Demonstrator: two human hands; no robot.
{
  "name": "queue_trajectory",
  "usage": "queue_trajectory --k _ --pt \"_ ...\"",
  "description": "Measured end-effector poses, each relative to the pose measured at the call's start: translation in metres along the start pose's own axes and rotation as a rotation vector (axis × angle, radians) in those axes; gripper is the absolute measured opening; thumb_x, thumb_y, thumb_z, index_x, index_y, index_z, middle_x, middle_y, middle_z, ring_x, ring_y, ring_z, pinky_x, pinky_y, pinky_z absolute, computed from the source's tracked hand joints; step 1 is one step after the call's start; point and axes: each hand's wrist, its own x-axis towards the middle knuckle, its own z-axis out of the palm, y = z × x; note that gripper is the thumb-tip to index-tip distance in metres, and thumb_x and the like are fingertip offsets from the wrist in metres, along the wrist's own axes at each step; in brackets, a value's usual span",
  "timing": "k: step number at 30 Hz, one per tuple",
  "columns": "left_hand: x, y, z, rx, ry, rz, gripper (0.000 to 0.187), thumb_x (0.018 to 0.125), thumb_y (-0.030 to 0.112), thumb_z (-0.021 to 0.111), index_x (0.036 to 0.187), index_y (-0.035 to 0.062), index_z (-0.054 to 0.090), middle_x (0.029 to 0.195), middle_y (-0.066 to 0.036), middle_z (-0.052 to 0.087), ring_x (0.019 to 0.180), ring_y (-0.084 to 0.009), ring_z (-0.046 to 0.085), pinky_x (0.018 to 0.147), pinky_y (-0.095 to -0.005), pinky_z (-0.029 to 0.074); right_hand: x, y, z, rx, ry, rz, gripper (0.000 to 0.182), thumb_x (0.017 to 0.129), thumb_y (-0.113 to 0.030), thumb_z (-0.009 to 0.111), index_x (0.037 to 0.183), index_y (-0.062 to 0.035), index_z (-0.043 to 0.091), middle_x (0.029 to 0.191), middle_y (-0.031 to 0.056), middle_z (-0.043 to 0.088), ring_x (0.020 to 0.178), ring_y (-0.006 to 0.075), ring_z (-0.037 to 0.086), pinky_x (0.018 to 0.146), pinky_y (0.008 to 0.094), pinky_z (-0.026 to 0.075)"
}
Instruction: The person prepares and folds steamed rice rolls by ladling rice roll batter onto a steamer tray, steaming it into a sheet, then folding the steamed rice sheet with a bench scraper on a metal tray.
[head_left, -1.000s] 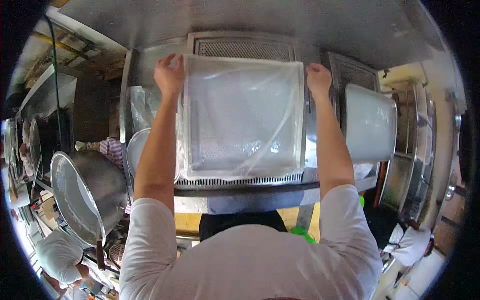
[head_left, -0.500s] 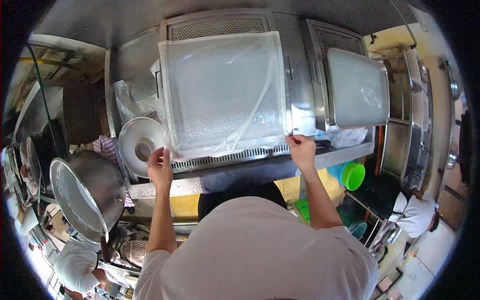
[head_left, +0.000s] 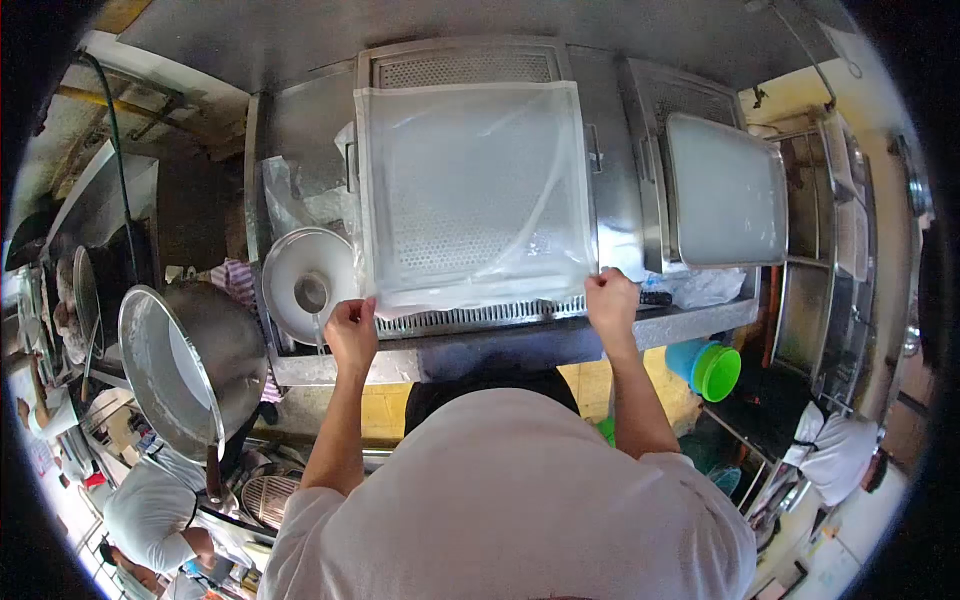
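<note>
The person is standing at a steel surface (head_left: 520, 345) and gripping the near edge of a translucent plastic sheet (head_left: 470, 190) that is lying over a perforated metal tray (head_left: 470, 235). The left hand (head_left: 350, 333) is closing its fingers on the sheet's near-left corner, and the right hand (head_left: 611, 298) is pinching the near-right corner; both are curled tight around the plastic. The sheet is roughly square, so no long axis is standing out clearly; its edges are running parallel to the tray's sides, with the near edge lying across the view from one hand to the other and the far edge sitting just below a slotted vent panel (head_left: 465, 68). The plastic is lying mostly flat, with a diagonal crease crossing it from the far right toward the near left.

Just left of the tray, a round white funnel-like dish (head_left: 305, 285) is resting on the surface. To the right, a pale rectangular tub (head_left: 728, 190) is sitting beside the tray. A large metal bowl (head_left: 190, 365) is hanging at the far left, and a green bucket (head_left: 718, 370) is showing below the surface on the right.
</note>
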Motion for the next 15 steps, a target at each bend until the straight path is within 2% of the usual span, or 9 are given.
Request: queue_trajectory --k 5,8,10,11,12,14,15 --pt "-0.003 -0.006 0.007 -0.007 -0.011 -0.021 0.028 0.088 0.024 0.077 0.083 -0.0028 0.072 0.073 -0.015 0.07 0.063 -0.025 0.066 0.064 -0.0371 0.053 0.001 0.018 -0.002 -0.027 -0.001 0.045 0.02 0.079 -0.017 0.073 0.076 0.0017 0.069 0.075 0.0241 0.069 0.074 0.0427 0.07 0.07 0.048 0.056" --pt "0.001 0.0 0.003 0.024 0.014 -0.003 0.027 0.087 0.024 0.077 0.086 -0.0018 0.071 0.075 -0.015 0.07 0.064 -0.0247 0.065 0.065 -0.0374 0.052 0.013 0.029 -0.005 -0.039 -0.002 0.005 0.017 0.08 -0.016 0.072 0.083 0.0007 0.069 0.076 0.0216 0.07 0.075 0.0412 0.07 0.071 0.0476 0.056" --pt "0.008 -0.011 -0.001 0.027 0.047 -0.018 0.025 0.086 0.024 0.077 0.091 0.0006 0.071 0.08 -0.014 0.069 0.068 -0.0235 0.063 0.067 -0.0368 0.051 0.034 0.055 -0.022 -0.111 0.125 -0.015 0.024 0.084 -0.021 0.071 0.097 -0.0011 0.069 0.085 0.0184 0.072 0.078 0.04 0.071 0.072 0.0499 0.055" --pt "0.014 -0.012 -0.005 0.027 0.051 -0.02 0.025 0.086 0.024 0.077 0.091 0.0006 0.071 0.08 -0.014 0.069 0.068 -0.0235 0.063 0.067 -0.0368 0.051 0.049 0.058 -0.043 -0.09 0.182 0.074 0.032 0.087 -0.023 0.071 0.109 -0.001 0.066 0.092 0.0181 0.073 0.084 0.0385 0.071 0.077 0.0498 0.055" --pt "0.022 -0.009 -0.008 -0.01 0.073 -0.02 0.023 0.087 0.023 0.076 0.091 0.0015 0.071 0.081 -0.014 0.069 0.068 -0.0228 0.063 0.067 -0.0364 0.051 0.066 0.081 -0.05 -0.092 0.384 -0.11 0.032 0.092 -0.024 0.066 0.115 -0.0017 0.065 0.093 0.0208 0.072 0.086 0.0391 0.071 0.08 0.0502 0.055" --pt "0.052 -0.026 -0.005 -0.088 0.107 0.052 0.02 0.089 0.023 0.075 0.091 0.0029 0.072 0.082 -0.012 0.07 0.069 -0.0207 0.062 0.068 -0.0352 0.05 0.113 0.139 -0.058 -0.378 0.528 -0.212 0.032 0.096 -0.027 0.059 0.108 0.0015 0.068 0.093 0.0246 0.071 0.089 0.042 0.069 0.082 0.0508 0.054" --pt "0.067 -0.019 -0.007 -0.089 0.109 0.052 0.02 0.089 0.023 0.075 0.091 0.0029 0.072 0.082 -0.012 0.07 0.069 -0.0207 0.062 0.068 -0.0352 0.05 0.127 0.15 -0.065 -0.377 0.529 -0.215 0.032 0.096 -0.027 0.059 0.108 0.0015 0.068 0.093 0.0246 0.071 0.089 0.042 0.069 0.082 0.0508 0.054"
